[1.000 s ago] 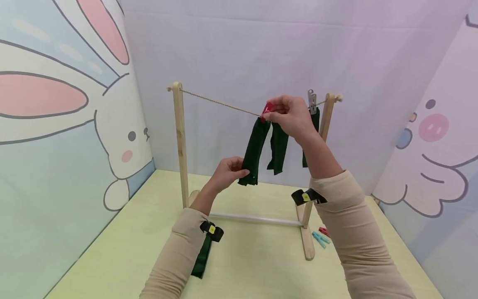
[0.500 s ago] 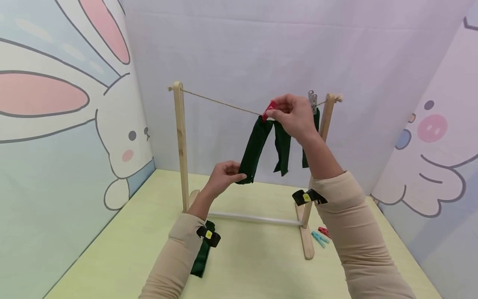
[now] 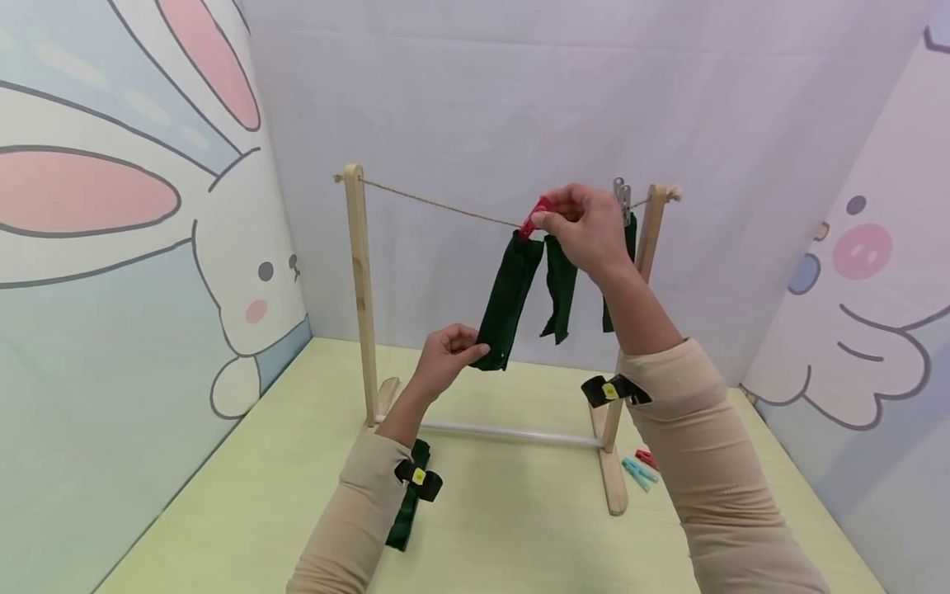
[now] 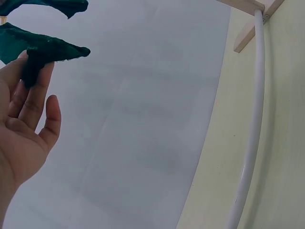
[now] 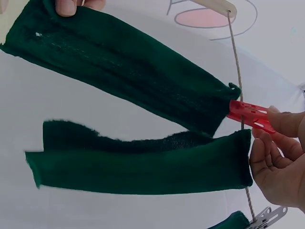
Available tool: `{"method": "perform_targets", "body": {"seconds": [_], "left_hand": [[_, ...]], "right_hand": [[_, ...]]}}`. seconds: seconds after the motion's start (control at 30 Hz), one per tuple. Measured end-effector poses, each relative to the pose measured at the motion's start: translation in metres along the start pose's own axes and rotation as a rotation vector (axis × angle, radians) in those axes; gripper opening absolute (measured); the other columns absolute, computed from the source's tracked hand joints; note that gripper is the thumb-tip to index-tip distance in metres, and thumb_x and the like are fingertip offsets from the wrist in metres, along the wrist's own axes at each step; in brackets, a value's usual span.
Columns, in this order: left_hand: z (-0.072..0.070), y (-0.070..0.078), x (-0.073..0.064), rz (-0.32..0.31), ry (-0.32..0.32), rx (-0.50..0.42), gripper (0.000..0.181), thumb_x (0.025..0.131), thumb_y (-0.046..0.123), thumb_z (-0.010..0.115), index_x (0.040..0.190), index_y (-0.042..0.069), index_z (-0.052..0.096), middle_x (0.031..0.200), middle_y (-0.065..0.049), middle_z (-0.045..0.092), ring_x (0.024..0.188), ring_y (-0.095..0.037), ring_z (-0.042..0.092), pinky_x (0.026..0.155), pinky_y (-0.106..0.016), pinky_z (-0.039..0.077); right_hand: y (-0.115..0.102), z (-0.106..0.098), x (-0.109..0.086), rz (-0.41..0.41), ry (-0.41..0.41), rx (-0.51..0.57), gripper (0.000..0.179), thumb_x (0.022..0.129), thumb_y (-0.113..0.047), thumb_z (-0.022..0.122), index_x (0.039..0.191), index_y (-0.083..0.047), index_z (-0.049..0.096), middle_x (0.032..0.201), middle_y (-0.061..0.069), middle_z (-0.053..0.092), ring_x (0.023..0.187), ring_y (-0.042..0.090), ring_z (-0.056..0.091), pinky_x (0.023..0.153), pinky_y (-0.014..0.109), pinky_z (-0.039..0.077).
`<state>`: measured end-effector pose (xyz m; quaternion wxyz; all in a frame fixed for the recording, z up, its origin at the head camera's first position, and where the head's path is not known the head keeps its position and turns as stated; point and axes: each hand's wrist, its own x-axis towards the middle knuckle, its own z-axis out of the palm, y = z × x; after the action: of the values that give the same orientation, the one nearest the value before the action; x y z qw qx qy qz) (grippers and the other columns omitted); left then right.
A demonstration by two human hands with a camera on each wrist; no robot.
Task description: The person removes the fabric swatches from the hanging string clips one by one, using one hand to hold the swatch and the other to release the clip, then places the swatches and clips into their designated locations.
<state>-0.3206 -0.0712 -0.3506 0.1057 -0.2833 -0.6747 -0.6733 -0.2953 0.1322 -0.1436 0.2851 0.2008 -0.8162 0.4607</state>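
My right hand (image 3: 590, 227) pinches a red clothespin (image 5: 250, 114) at the rope (image 3: 438, 202). The clothespin's jaws are at the top end of a dark green cloth strip (image 3: 508, 297), which slants down to the left. Lower down, my left hand (image 3: 445, 359) holds that strip's bottom end between thumb and fingers. Beside it, a second green strip (image 5: 143, 169) drapes folded over the rope, its top close to my right fingers. Near the right post, a metal clip (image 3: 623, 200) holds a third green strip (image 3: 631, 235), partly hidden behind my right hand and forearm.
Two wooden posts, left (image 3: 358, 289) and right (image 3: 647, 239), carry the rope; a white rod (image 3: 512, 433) joins their feet. Another green cloth (image 3: 404, 524) lies on the table by my left sleeve. Blue (image 3: 640, 474) and red (image 3: 647, 459) clothespins lie by the right foot.
The red clothespin tilts further right in my right hand, which has shifted slightly right. My left hand has moved a little left and down with the strip's lower end.
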Motion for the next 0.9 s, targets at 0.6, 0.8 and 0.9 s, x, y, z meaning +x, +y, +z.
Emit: {"method": "perform_targets", "body": {"seconds": [0.6, 0.8, 0.9], "left_hand": [[0.006, 0.045, -0.023, -0.082, -0.154, 0.014, 0.018, 0.090, -0.003, 0.057, 0.101, -0.016, 0.062, 0.082, -0.009, 0.065, 0.074, -0.015, 0.058, 0.070, -0.029, 0.050], [0.003, 0.031, -0.024, -0.088, -0.152, 0.000, 0.020, 0.090, 0.000, 0.059, 0.104, -0.013, 0.063, 0.090, -0.008, 0.066, 0.078, -0.014, 0.059, 0.072, -0.031, 0.050], [0.002, 0.023, -0.024, -0.123, -0.124, -0.030, 0.021, 0.090, 0.004, 0.060, 0.103, -0.012, 0.065, 0.091, -0.005, 0.066, 0.078, -0.014, 0.059, 0.071, -0.032, 0.050]], "right_hand": [[-0.005, -0.008, -0.007, -0.062, 0.180, 0.123, 0.026, 0.086, -0.017, 0.069, 0.102, 0.002, 0.066, 0.090, 0.010, 0.064, 0.077, 0.017, 0.055, 0.069, 0.020, 0.046], [-0.002, -0.012, -0.013, -0.040, 0.175, 0.130, 0.028, 0.085, -0.019, 0.069, 0.104, 0.001, 0.066, 0.091, 0.009, 0.063, 0.078, 0.018, 0.055, 0.069, 0.020, 0.046], [-0.001, -0.013, -0.015, -0.054, 0.191, 0.136, 0.028, 0.085, -0.019, 0.070, 0.104, 0.002, 0.067, 0.090, 0.008, 0.064, 0.077, 0.018, 0.056, 0.070, 0.020, 0.047]]}}
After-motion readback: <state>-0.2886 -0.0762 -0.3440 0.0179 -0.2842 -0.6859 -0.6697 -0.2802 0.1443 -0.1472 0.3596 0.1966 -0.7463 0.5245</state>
